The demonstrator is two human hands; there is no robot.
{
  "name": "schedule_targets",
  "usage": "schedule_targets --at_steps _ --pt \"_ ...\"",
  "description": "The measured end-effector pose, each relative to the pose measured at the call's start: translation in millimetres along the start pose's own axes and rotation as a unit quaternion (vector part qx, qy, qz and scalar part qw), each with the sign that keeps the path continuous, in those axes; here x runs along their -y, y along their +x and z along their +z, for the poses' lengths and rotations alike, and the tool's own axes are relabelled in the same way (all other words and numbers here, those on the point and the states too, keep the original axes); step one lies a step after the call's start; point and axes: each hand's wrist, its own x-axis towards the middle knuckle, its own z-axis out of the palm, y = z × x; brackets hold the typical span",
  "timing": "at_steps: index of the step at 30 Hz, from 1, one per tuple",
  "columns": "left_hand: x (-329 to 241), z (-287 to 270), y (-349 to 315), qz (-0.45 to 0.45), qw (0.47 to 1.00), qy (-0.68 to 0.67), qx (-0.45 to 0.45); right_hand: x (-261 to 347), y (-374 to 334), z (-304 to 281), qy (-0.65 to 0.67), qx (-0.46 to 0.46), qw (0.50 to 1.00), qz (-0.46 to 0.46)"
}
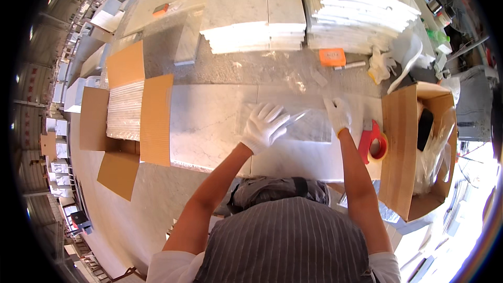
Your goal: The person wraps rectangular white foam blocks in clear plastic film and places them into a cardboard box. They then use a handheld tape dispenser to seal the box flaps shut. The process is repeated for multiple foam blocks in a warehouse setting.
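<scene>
A flat tile in a clear plastic bag (313, 132) lies on the white marble slabs in front of me. My left hand (264, 126), in a white glove, rests over the bag's left part with its fingers spread. At the right edge, my right hand (338, 116), also gloved, has its fingers bent together on what seems to be the edge of the plastic; the film there is hard to make out. A red tape dispenser (367, 141) with a yellowish roll stands just right of that hand.
An open cardboard box (156, 120) at left holds a row of upright wrapped tiles. Another carton (398, 149) at right contains clear plastic and a black object. Stacks of marble tiles (238, 5) stand at the back, near an orange box (332, 57) and a spare glove (381, 66).
</scene>
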Motion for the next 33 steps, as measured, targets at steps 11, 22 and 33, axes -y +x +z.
schedule_targets --at_steps 11,22,33 --pt "94 33 -23 -0.185 0.98 0.003 0.068 1 -7 8 -0.025 -0.043 0.998 -0.029" --pt "194 -86 129 -0.429 0.881 0.118 -0.159 21 -18 -2 0.033 -0.054 0.997 0.042" --pt "283 -103 209 -0.538 0.825 -0.106 0.133 11 -19 9 0.058 -0.073 0.995 0.026"
